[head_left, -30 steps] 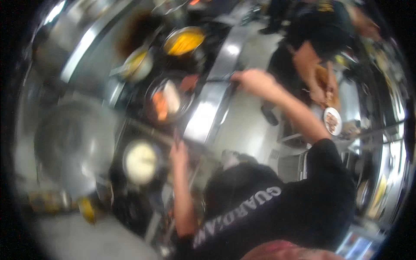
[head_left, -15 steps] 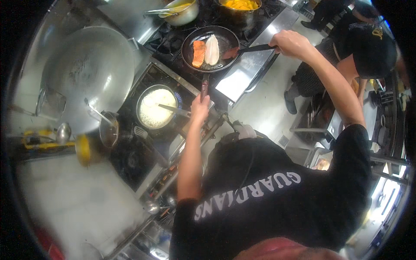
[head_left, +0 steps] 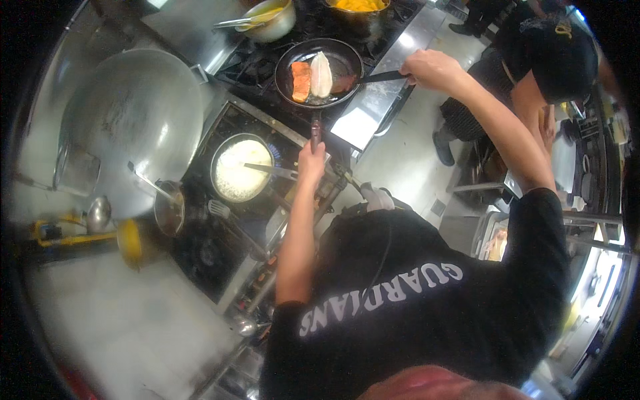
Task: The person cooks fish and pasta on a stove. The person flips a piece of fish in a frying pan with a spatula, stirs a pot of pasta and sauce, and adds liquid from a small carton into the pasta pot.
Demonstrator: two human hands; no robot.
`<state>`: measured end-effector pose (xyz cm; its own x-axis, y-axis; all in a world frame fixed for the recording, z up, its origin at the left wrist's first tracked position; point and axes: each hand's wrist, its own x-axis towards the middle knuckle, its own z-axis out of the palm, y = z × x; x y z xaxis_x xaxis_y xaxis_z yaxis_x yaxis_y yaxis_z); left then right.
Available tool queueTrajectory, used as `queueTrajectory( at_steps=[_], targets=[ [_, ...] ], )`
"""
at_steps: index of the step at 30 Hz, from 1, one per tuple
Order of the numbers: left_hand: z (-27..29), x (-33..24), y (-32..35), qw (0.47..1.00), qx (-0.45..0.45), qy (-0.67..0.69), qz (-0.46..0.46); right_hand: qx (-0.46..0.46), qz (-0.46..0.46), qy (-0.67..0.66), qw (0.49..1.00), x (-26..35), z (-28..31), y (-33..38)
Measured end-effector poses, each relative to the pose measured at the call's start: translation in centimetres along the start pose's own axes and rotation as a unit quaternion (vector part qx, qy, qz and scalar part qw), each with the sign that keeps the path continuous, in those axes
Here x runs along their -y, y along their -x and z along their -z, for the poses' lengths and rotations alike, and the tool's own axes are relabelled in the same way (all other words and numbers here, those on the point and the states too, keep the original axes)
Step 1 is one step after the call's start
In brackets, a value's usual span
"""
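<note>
A black frying pan point(head_left: 347, 57) sits on the gas range with an orange salmon piece point(head_left: 301, 80), a white fish fillet point(head_left: 321, 73) and a darker piece point(head_left: 343, 84) in it. My left hand point(head_left: 311, 159) grips the pan's dark handle point(head_left: 315, 130), which points toward me. My right hand point(head_left: 430, 68) is closed on a black spatula point(head_left: 381, 77) whose blade reaches into the pan's right side by the darker piece.
A pan of white food point(head_left: 239, 171) with a utensil lies left of my left hand. A big steel wok point(head_left: 133, 113), a small saucepan point(head_left: 170, 210), a pot with a ladle point(head_left: 270, 17) and a pot of yellow food point(head_left: 360, 5) surround it. Another person in black point(head_left: 553, 53) stands at the right.
The view has swung and steadied, so the range now sits lower in the picture. Both hands keep their hold: left on the pan handle, right on the spatula at the pan.
</note>
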<state>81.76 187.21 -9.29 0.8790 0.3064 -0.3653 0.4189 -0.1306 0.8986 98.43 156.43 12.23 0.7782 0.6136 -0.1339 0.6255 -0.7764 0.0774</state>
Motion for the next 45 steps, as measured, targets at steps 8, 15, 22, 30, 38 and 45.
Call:
queueTrajectory(
  at_steps=[8,15,22,30,38,45],
  targets=[
    [-0.6,1.4,-1.2,0.999,-0.008,-0.03,-0.024,-0.002,-0.013,0.024,1.0,1.6,-0.2,0.7],
    [-0.6,2.3,-1.6,0.999,-0.007,-0.028,-0.034,-0.001,-0.019,0.017,1.0,3.0,1.1,-0.6],
    [-0.7,1.2,-0.9,1.0,-0.009,-0.023,-0.004,0.014,0.015,0.019,1.0,3.0,2.7,-0.3],
    [-2.0,-0.7,0.4,0.999,-0.012,0.01,0.036,0.013,0.016,0.038,0.999,3.1,2.5,-0.6],
    [-2.2,-0.4,0.5,0.999,-0.014,0.008,0.034,-0.027,0.049,0.063,0.996,3.7,3.4,-1.2],
    [-2.3,2.0,-1.2,0.998,-0.001,-0.054,-0.035,-0.009,0.057,0.072,0.996,3.3,3.8,-1.3]
  ],
)
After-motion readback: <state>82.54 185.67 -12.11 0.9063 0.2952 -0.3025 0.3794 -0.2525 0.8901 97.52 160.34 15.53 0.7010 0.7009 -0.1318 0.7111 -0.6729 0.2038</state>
